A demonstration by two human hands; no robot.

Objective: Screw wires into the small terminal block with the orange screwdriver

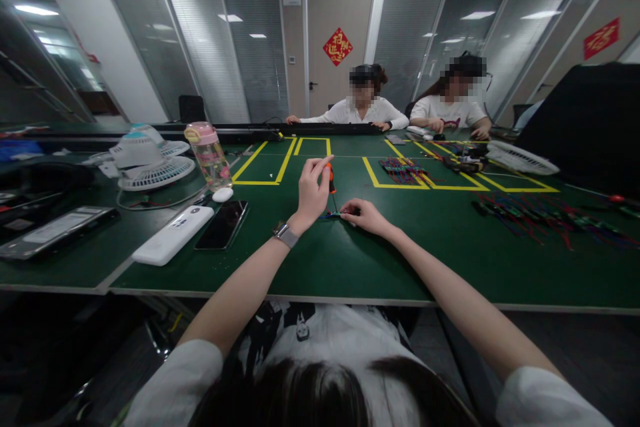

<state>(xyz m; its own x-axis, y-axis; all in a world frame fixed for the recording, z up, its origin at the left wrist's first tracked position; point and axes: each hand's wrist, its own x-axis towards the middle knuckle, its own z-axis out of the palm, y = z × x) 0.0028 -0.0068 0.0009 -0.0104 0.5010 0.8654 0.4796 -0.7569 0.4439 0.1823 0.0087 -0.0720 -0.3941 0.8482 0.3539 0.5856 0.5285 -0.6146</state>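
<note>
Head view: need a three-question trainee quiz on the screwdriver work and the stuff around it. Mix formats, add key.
1. Multiple choice: which hand is on the orange screwdriver? A) left B) right C) both
2. True or false: in the picture, the black phone lies between the white device and the watch.
3. Short answer: what are the fingers of the right hand at?

Key:
1. A, the left hand.
2. True.
3. The small part at the screwdriver's lower end; too small to identify exactly.
</note>
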